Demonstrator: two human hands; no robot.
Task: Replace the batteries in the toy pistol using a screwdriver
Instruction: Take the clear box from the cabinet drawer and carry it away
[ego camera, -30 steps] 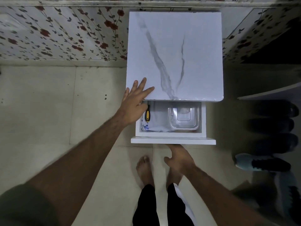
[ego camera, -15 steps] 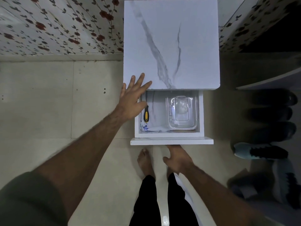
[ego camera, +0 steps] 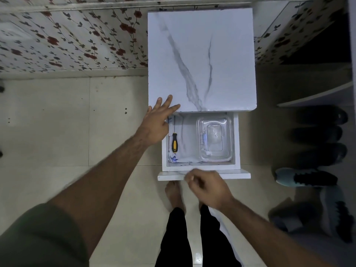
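Resting flat with fingers spread and straight, the left hand [ego camera: 157,122] lies on the near left corner of the white marble-patterned counter [ego camera: 202,60], holding nothing. Just below its heel the drawer [ego camera: 200,167] stands pulled out, and the screwdriver [ego camera: 174,138] with the black and yellow handle lies in the drawer's left part, right beside the left hand's wrist side, its shaft pointing away toward the counter. It rests on a white cloth [ego camera: 187,143] that lines the drawer. To the right of the screwdriver, farther from the left hand, sits a clear plastic container [ego camera: 214,138] with its lid on. The right hand [ego camera: 207,187] hovers over the drawer's front panel with its fingers curled inward; whether it grips anything cannot be told. Beneath the right hand, bare feet [ego camera: 174,195] stand on the tiled floor [ego camera: 57,132]. Well to the right of both hands, dark shoes [ego camera: 317,135] are lined up.
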